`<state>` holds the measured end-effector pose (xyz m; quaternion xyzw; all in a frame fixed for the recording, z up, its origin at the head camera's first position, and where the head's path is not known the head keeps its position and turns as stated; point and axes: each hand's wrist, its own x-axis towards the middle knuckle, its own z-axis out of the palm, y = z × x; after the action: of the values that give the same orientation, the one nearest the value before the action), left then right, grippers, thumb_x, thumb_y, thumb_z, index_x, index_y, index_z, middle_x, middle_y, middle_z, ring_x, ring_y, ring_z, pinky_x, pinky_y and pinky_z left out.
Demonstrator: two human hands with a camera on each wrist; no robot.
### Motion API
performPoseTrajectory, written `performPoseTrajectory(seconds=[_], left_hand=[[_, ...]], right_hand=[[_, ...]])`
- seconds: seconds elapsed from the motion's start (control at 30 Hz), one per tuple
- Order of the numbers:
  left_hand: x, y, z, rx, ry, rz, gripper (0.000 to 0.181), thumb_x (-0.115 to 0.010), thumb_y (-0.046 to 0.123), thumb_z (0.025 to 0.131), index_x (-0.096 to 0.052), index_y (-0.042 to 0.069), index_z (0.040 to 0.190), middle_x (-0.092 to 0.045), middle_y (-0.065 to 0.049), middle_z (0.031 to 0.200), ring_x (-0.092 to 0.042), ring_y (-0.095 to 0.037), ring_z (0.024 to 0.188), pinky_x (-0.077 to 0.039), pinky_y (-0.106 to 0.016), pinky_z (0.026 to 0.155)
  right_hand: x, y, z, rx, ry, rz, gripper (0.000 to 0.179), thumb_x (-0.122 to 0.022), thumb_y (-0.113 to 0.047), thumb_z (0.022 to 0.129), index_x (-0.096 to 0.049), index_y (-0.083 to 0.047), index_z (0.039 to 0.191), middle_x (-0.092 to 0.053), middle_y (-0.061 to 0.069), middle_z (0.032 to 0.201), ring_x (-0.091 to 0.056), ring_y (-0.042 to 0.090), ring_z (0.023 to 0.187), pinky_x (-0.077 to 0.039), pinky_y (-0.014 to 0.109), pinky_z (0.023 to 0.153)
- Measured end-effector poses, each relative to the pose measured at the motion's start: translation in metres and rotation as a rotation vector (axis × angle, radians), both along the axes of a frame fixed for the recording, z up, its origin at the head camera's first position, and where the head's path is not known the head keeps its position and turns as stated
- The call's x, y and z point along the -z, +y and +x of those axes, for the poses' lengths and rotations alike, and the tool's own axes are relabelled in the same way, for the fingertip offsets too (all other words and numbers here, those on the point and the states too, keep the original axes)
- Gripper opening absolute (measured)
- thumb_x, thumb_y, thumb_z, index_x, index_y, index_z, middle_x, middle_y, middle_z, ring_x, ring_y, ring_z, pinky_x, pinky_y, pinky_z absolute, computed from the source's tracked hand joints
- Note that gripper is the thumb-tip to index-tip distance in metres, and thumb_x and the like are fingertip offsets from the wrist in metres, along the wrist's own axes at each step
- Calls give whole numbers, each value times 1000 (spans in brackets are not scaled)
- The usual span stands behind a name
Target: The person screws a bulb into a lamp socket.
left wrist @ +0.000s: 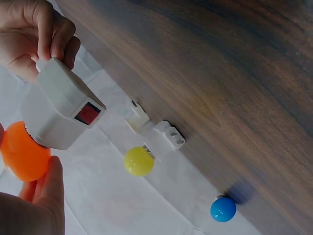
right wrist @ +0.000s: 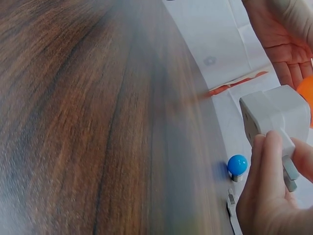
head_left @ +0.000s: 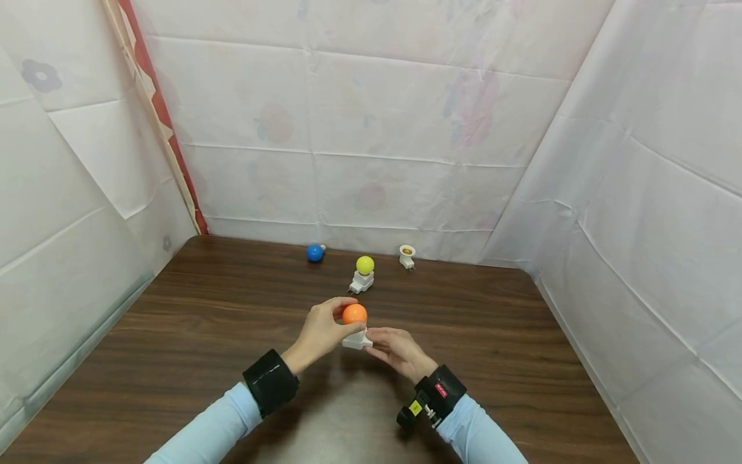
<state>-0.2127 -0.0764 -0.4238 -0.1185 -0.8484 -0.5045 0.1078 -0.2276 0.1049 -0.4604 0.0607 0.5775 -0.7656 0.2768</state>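
Note:
My left hand grips an orange light bulb between thumb and fingers, over the near middle of the table. The bulb sits in the mouth of a white plug-in lamp socket, which has a small red switch on its side. With thumb and fingertips my right hand pinches the plug end of this socket. In the right wrist view the socket shows a metal prong past the fingers, and the orange bulb is partly cut off at the frame's edge.
Behind the hands, a yellow bulb stands in another white socket. A blue bulb lies at the back left of the dark wooden table. Farther right is a white socket without a bulb. White sheeting surrounds the table.

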Motion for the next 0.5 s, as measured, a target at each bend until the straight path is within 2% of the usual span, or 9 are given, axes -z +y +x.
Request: performPoseTrajectory(seconds=[0.5], left_hand=[[-3, -2, -3, 124, -77, 64, 43, -74, 9, 75, -61, 8, 116, -64, -10, 111, -65, -19, 94, -54, -28, 77]], right_hand=[[-2, 6, -3, -24, 17, 32, 38, -63, -11, 86, -54, 7, 118, -67, 3, 92, -63, 14, 85, -51, 30, 87]])
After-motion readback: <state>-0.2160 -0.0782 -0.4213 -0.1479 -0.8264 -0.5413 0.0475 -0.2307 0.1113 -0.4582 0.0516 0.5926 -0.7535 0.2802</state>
